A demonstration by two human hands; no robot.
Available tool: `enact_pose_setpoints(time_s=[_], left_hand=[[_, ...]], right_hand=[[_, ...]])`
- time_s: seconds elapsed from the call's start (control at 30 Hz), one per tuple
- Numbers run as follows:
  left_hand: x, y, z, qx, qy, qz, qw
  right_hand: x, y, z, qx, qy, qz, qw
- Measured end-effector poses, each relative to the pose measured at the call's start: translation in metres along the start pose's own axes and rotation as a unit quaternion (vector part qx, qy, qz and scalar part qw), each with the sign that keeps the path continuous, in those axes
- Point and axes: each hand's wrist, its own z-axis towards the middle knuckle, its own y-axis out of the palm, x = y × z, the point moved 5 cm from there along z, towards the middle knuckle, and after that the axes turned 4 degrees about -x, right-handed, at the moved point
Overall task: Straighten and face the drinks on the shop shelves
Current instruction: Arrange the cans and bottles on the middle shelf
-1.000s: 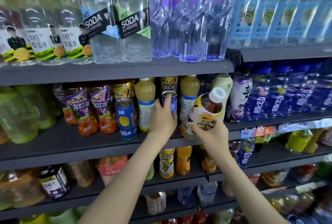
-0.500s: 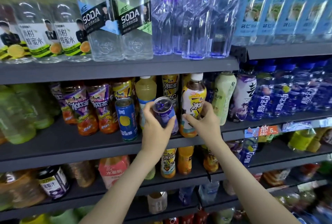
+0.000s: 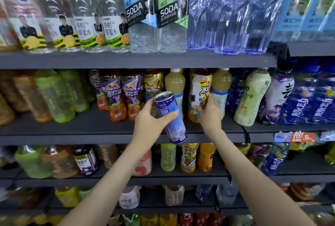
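The left hand point(image 3: 151, 117) curls round the tilted blue can point(image 3: 170, 119), held clear before the middle shelf point(image 3: 81, 136), while the right hand point(image 3: 210, 112) grips the upright tea bottle point(image 3: 200, 90) standing on it; best set the can down level, label facing out.

Left green bottles point(image 3: 54, 95) blurred; second can point(image 3: 150, 93) mostly hidden behind held can point(image 3: 165, 105); soda bottles point(image 3: 139, 14) cropped at top.

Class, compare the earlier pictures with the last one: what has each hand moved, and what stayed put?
The left hand took the blue can from the middle shelf and drew it out, tilted, past the edge. The right hand stood its tilted tea bottle upright, still gripping it. The neighbouring bottles stayed.
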Motion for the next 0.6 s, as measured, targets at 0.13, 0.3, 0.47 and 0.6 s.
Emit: enact_pose_setpoints(time_s=[0.13,0.3,0.47,0.6], left_hand=[[-0.011,-0.015,-0.008,0.007,-0.055,-0.057,0.997],[-0.031,-0.043,-0.033,0.047,-0.166,-0.190,0.966],[-0.062,-0.079,-0.077,0.134,-0.287,-0.362,0.877],[-0.074,-0.113,-0.119,0.173,-0.325,-0.368,0.854]], right_hand=[[-0.007,0.001,-0.014,0.007,0.015,0.004,1.000],[-0.044,0.000,-0.087,0.036,-0.110,0.087,0.989],[-0.068,0.072,-0.157,-0.270,-0.132,0.211,0.930],[-0.106,0.116,-0.196,-0.378,-0.102,0.344,0.853]])
